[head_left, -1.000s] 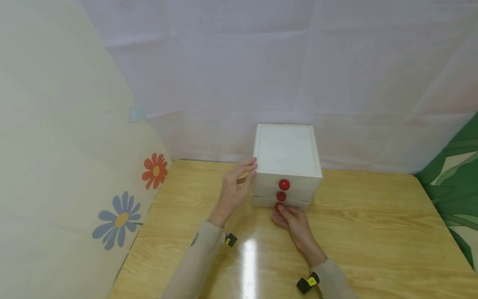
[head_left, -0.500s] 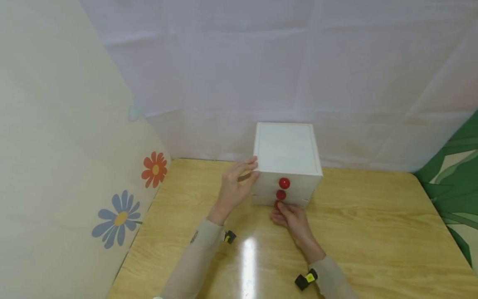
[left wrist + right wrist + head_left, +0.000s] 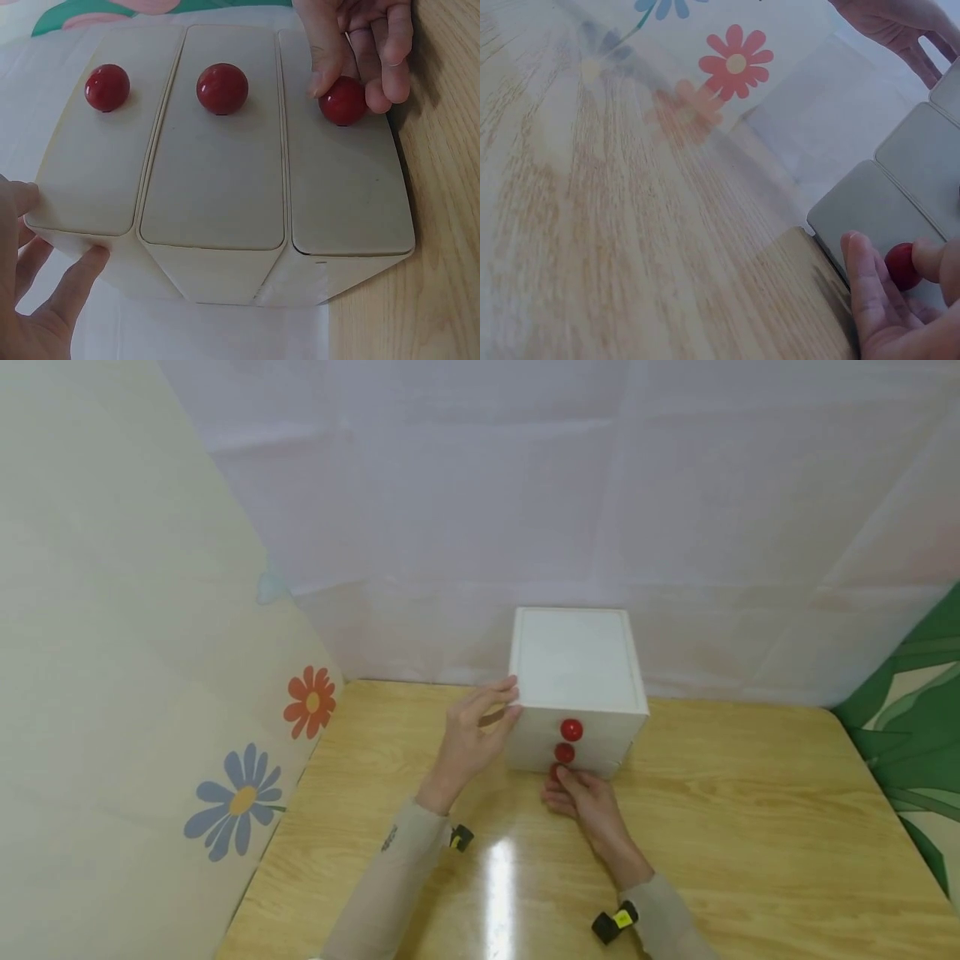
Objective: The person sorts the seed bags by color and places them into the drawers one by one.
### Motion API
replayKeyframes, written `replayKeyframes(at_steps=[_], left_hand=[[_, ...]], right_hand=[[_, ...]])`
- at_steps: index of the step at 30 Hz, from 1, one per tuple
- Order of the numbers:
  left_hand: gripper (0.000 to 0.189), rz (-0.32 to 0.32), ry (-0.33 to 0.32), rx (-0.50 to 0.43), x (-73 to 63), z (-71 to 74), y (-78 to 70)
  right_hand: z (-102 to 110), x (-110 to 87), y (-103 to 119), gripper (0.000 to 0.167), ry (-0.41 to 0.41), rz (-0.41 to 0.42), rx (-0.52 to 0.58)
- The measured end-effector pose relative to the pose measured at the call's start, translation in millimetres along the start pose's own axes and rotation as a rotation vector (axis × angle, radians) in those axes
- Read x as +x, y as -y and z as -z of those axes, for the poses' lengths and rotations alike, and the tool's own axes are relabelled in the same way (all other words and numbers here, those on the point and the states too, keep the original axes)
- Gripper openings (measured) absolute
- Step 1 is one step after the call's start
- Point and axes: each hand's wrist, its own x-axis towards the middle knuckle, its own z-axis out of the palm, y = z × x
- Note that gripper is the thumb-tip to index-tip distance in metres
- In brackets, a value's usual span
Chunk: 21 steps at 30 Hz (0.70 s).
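A small white drawer cabinet (image 3: 577,660) stands on the table with three drawers, each with a round red knob. My left hand (image 3: 471,739) rests its fingertips and thumb against the cabinet's upper left edge and side, fingers mostly straight. With thumb and fingers my right hand (image 3: 592,810) pinches the bottom knob (image 3: 343,101), its other fingers lying beneath it. The middle knob (image 3: 222,88) and the top knob (image 3: 107,88) are untouched. In the left wrist view the bottom drawer (image 3: 349,187) sits about level with the other two fronts.
The wood-grain table (image 3: 750,827) extends on both sides of the cabinet. Behind it hangs a pale cloth (image 3: 480,510). A flower-printed sheet (image 3: 150,610) borders the left, and a green leaf print (image 3: 922,735) the right.
The bottom drawer has slid inward, and the gap above its front has closed. My right hand has moved slightly with its knob. The left hand has stayed in place.
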Motion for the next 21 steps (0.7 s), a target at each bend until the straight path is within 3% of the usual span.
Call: replayKeyframes(at_steps=[8,14,18,21], left_hand=[[0.022,-0.006,-0.032,-0.003,-0.6,-2.7,3.9],[0.038,0.011,0.027,-0.011,-9.2,-3.0,3.0],[0.050,0.045,0.090,0.066,-15.2,0.0,0.1],[0.057,0.044,0.130,0.188,-17.6,3.4,-2.1]], right_hand=[[-0.9,-0.4,0.5,0.043,-0.009,0.019,-0.035],[6.6,-9.3,4.2,0.043,-0.010,0.017,-0.111],[14.5,-13.6,7.0,0.040,-0.013,0.063,-0.149],[22.4,-16.4,9.2,0.038,-0.037,0.107,-0.197]])
